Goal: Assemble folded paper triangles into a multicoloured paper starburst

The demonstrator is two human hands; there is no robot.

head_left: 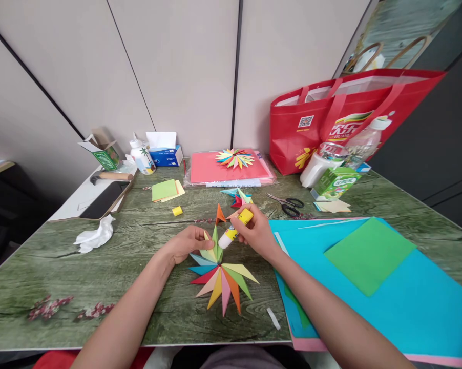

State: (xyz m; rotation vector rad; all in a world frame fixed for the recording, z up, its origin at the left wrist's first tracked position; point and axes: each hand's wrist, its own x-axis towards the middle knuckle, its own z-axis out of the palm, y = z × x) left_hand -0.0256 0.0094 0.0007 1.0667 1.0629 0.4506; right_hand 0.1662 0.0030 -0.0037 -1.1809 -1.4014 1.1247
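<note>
A many-coloured folded-paper pinwheel (225, 279) lies on the table in front of me, its points fanned round a centre. My left hand (190, 243) pinches a pale green point at the pinwheel's upper left. In my right hand (256, 230) is a yellow and white glue stick (236, 229), tilted with its lower end against or very near a green point; exact contact I cannot tell. Just beyond stands an orange folded piece (219, 213). Behind my right hand lie several more folded pieces (238, 197) in blue, red and pale yellow.
A yellow cap (177, 210) and green paper squares (165, 190) lie left of centre. Scissors (288, 204) rest behind my right hand. Large blue sheets (354, 307) cover the right side. A finished paper wheel (234, 158) sits on red paper (204, 168) at the back, beside a red bag (292, 125).
</note>
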